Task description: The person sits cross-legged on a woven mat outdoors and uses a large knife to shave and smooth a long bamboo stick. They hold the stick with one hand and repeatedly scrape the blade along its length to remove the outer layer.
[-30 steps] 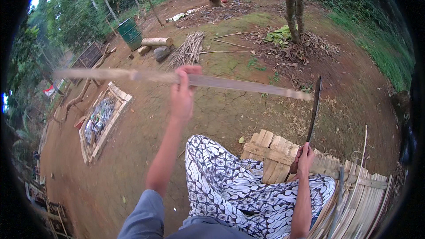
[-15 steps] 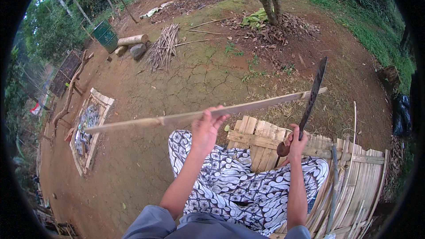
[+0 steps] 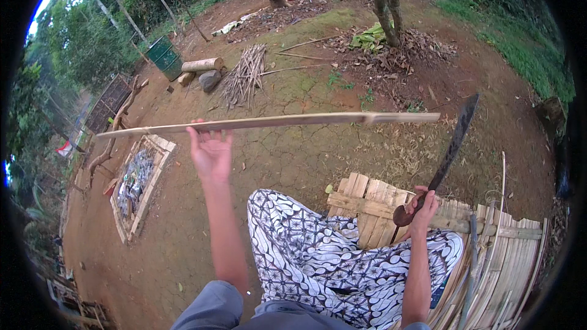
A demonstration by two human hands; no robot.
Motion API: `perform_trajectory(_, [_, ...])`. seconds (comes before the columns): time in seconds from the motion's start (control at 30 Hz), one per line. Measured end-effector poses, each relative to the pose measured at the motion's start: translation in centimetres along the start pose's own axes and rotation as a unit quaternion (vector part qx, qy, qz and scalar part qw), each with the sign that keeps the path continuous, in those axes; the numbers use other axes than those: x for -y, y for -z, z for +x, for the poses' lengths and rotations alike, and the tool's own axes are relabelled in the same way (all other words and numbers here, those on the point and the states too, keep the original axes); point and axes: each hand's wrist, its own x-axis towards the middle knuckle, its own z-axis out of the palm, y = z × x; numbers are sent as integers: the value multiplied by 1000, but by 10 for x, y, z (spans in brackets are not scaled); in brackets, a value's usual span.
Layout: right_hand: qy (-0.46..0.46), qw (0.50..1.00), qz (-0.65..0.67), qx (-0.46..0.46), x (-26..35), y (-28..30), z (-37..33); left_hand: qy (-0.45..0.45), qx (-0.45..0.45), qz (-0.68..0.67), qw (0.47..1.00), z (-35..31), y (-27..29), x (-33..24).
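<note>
My left hand [image 3: 212,156] is raised at the left of my knees, its fingers closed on a long, thin bamboo strip [image 3: 293,121]. The strip lies almost level across the view, gripped left of its middle, with a node near each end. In my right hand [image 3: 423,209] is a machete [image 3: 454,145], held by its dark brown wooden handle above my right knee. Its dark blade points up and to the right, just apart from the strip's right end.
Slatted bamboo pieces [image 3: 498,256] lie beside my right leg. A framed pit of litter [image 3: 136,177] is on the left. Farther off are a stick pile [image 3: 246,76], a green drum [image 3: 164,57], a cut log [image 3: 203,65], a grey stone [image 3: 210,80] and a tree [image 3: 386,6].
My left hand has moved left and farther out with the bamboo strip, which is now more level. The strip's right end no longer overlaps the machete blade. My view has shifted slightly.
</note>
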Motion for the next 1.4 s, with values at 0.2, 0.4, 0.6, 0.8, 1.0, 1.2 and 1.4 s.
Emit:
perform_trajectory(0.2, [59,991,-42,-110,-11,7,10,-32,95,-53,994,21,13,-33])
perform_trajectory(0.4, [-31,997,45,-49,-1,4,2,-63,111,-18,992,14,0,-36])
perform_trajectory(0.6, [-31,999,4,-39,0,1,0,-52,118,113,985,-2,-16,-15])
perform_trajectory(0.8, [-36,999,0,-28,-7,3,1,-41,194,309,930,-19,-33,-6])
perform_trajectory(1.0, [-21,1000,-12,-10,-4,5,-1,33,252,308,917,-56,-48,23])
perform_trajectory(1.2, [17,999,-51,-4,-12,3,-3,148,292,284,901,-72,-53,42])
perform_trajectory(1.4, [72,981,-177,34,-18,10,-2,223,340,289,867,-101,-38,69])
